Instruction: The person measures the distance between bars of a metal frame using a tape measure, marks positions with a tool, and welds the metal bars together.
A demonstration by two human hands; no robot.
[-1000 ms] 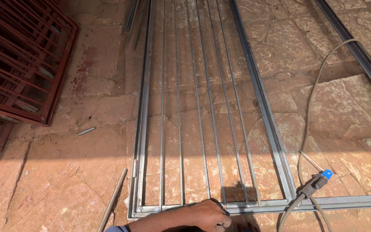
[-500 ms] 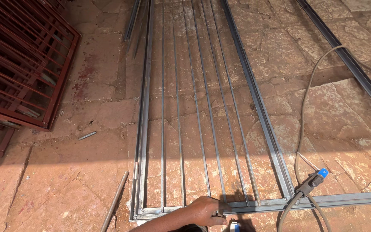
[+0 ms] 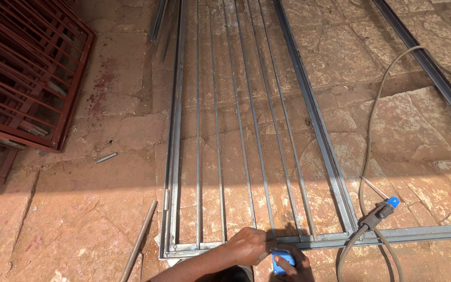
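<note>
From the head camera I am looking down at a grey steel frame [image 3: 319, 130] that is lying flat on the stone floor [image 3: 418, 130]. Its long axis is running away from me toward the top of the picture, with thin bars [image 3: 238, 120] running the same way between the two side rails. The near cross rail [image 3: 392, 236] is lying left to right along the bottom and is sticking out past the right side rail toward the right edge.

My left hand [image 3: 249, 245] is resting fingers-down on the near cross rail, curled over it at the foot of the middle bars. My right hand [image 3: 293, 263] is sitting just below that rail, closed around a small blue tool [image 3: 283, 259]; I cannot tell what the tool is.

To the right, an electrode holder [image 3: 379, 214] with a blue tip is lying at the frame's near right corner, touching the rail, and its cable [image 3: 371, 120] is looping away up the floor. A second steel rail [image 3: 434, 68] is lying well apart at the far right. On the left, a loose rod [image 3: 139, 241] is lying beside the frame, a short offcut [image 3: 106, 157] is lying farther off, and red grilles [image 3: 22, 78] are filling the top-left corner. Bare stone is showing between the frame and the grilles.
</note>
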